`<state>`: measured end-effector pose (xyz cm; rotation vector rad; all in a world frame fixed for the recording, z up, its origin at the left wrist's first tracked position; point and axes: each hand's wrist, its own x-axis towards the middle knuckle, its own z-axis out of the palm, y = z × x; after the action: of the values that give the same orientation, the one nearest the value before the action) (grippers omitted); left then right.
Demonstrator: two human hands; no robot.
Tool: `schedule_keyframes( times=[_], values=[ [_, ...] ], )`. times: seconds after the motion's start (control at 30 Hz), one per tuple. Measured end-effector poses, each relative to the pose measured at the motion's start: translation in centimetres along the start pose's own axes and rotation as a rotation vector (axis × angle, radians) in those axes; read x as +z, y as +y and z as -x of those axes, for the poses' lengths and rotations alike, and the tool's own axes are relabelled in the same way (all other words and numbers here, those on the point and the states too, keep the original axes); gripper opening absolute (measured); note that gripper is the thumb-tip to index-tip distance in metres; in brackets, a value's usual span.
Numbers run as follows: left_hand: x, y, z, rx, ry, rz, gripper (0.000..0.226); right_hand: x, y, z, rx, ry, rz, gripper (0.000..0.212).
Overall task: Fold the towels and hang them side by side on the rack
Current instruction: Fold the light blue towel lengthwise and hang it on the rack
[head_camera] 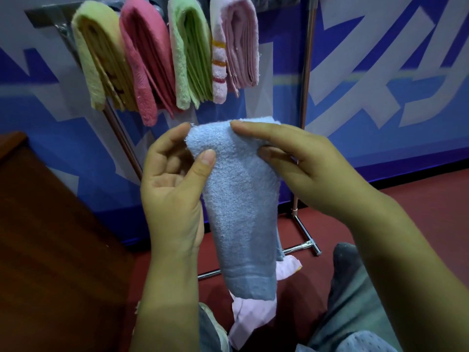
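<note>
A folded light blue towel hangs down between both hands in front of the rack. My left hand pinches its upper left edge between thumb and fingers. My right hand grips its upper right edge, index finger lying along the top fold. Over the rack's top bar hang several folded towels side by side: a yellow towel, a pink-red towel, a green towel and a pale pink towel with orange stripes. Another pale pink towel lies low behind the blue one.
A brown wooden table fills the lower left. The rack's chrome legs and foot bar stand on the red floor. A blue and white patterned wall is behind. My grey-trousered knee is at lower right.
</note>
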<state>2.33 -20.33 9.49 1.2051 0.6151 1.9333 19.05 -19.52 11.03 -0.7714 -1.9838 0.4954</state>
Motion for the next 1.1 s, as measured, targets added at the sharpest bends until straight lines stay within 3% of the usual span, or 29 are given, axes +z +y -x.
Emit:
schedule_keyframes(
  times=[0.33,0.6,0.83,0.9,1.0,1.1],
  values=[
    [-0.3,0.2,0.0,-0.155,-0.059,0.054,0.023,0.7,-0.2,0.1,-0.041,-0.005,-0.013,0.056],
    [0.7,0.3,-0.7,-0.034,-0.006,-0.044,0.031,-0.6,0.1,0.1,-0.092,0.009,-0.025,0.046],
    [1.4,0.2,-1.2,0.036,-0.031,-0.071,0.034,-0.8,1.0,0.4,-0.101,0.164,0.124,0.037],
    [1.5,0.6,-1.6,0.040,-0.062,-0.082,0.035,-0.8,1.3,0.3,-0.028,0.177,0.034,0.039],
    [1.6,1.1,-2.5,0.008,-0.159,-0.078,0.038,-1.2,0.8,-0.2,0.067,0.022,-0.374,0.031],
    [1.6,1.1,-3.4,-0.036,-0.236,-0.110,0.039,-1.3,0.5,-1.3,0.087,-0.005,-0.433,0.029]
  ],
)
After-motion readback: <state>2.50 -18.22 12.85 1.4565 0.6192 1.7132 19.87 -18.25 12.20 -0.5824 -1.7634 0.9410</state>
